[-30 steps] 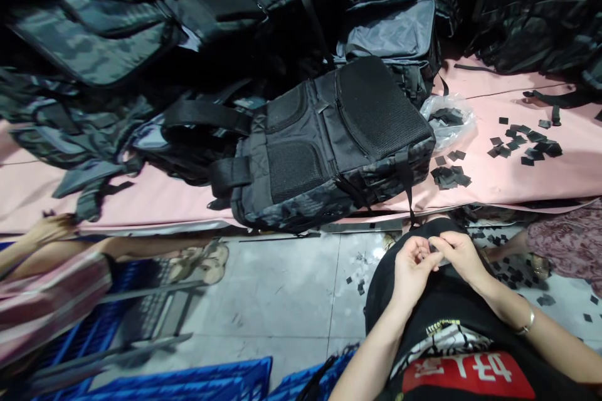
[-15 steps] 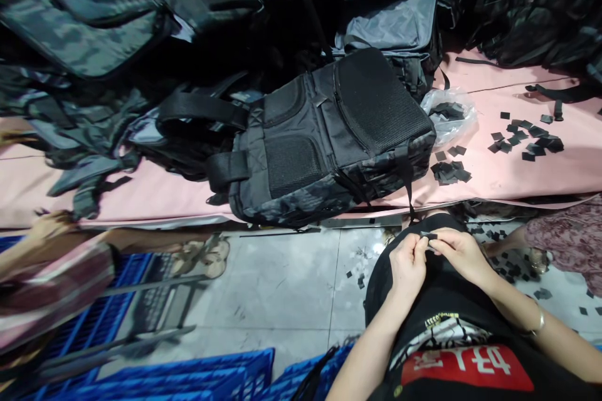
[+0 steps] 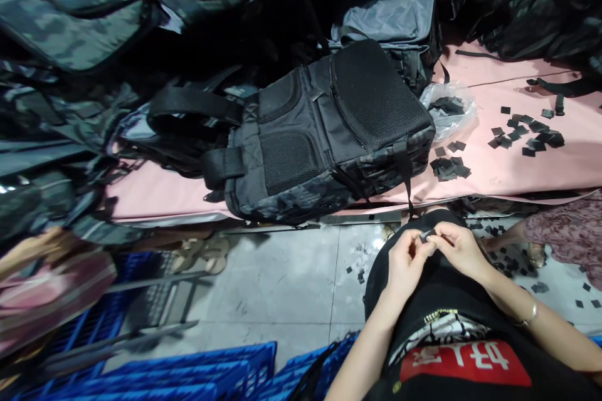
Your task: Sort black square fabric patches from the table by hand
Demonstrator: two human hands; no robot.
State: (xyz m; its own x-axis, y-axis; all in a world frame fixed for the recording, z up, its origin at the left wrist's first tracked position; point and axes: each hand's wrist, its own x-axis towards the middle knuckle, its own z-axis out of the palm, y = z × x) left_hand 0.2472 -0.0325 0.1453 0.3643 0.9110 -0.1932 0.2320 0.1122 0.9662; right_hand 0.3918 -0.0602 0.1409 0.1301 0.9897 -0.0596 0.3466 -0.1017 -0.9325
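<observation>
Above my lap, my left hand (image 3: 405,263) and my right hand (image 3: 458,250) meet with fingertips pinched together. Between them is a small dark square piece (image 3: 426,235), mostly covered by the fingers. A black camouflage backpack (image 3: 301,138) lies on the pink table in front of me, its mesh-padded back facing up and its straps to the left. From its near side a thin black strap (image 3: 408,191) hangs over the table edge towards my hands. Right of the backpack sit a loose pile of similar dark squares (image 3: 450,168) and a clear plastic bag (image 3: 463,119) holding more.
More dark squares (image 3: 538,135) are scattered on the pink table (image 3: 517,178). Behind stands an opened backpack (image 3: 385,9) with grey lining, among heaped bags. A co-worker's hand (image 3: 40,247) handles camouflage fabric at left. Blue crates (image 3: 226,369) and fallen squares are on the floor.
My fingers have shifted around the small square, now covering more of it. At left, the co-worker's camouflage bag has come towards the table's near edge. The black backpack stays in place.
</observation>
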